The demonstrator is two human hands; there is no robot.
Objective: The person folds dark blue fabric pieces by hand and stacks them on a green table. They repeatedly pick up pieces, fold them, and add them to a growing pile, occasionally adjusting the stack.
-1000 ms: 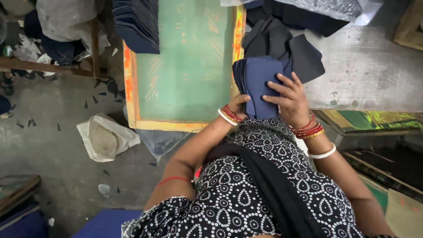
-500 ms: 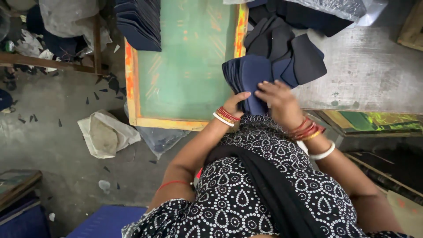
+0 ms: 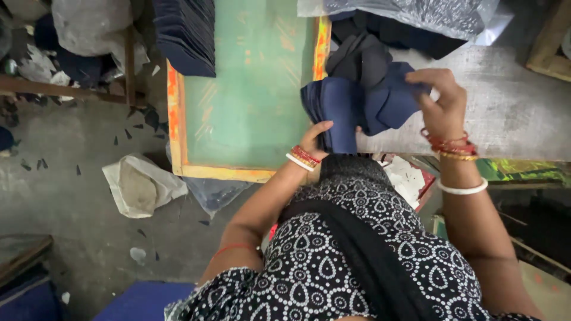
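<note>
Here the work surface is a grey, worn table top (image 3: 511,113), stained and scratched, and at its left edge lies a screen-printing frame (image 3: 175,119) of wood with orange paint marks and a green mesh (image 3: 250,89). Below the table the floor is grey concrete (image 3: 71,202), with small dark fabric scraps (image 3: 128,135) scattered on it and a crumpled whitish bag (image 3: 140,185) lying near the frame's corner. At the top of the frame rests a tall stack of navy cut pieces (image 3: 185,32). At the far edge of the table there is a clear plastic bag (image 3: 416,15), and dark cloth shows under it; I cannot tell how much it contains. In front of it lies a loose heap of dark grey fabric pieces (image 3: 363,56). The left hand (image 3: 315,138), with red and white bangles at the wrist, closes around the lower end of a bundle of navy fabric pieces (image 3: 336,107), thumb on one side and fingers hidden behind. The right hand (image 3: 443,98) is over the table, and its fingers pinch the edge of a single navy piece (image 3: 392,101), which touches the bundle.
</note>
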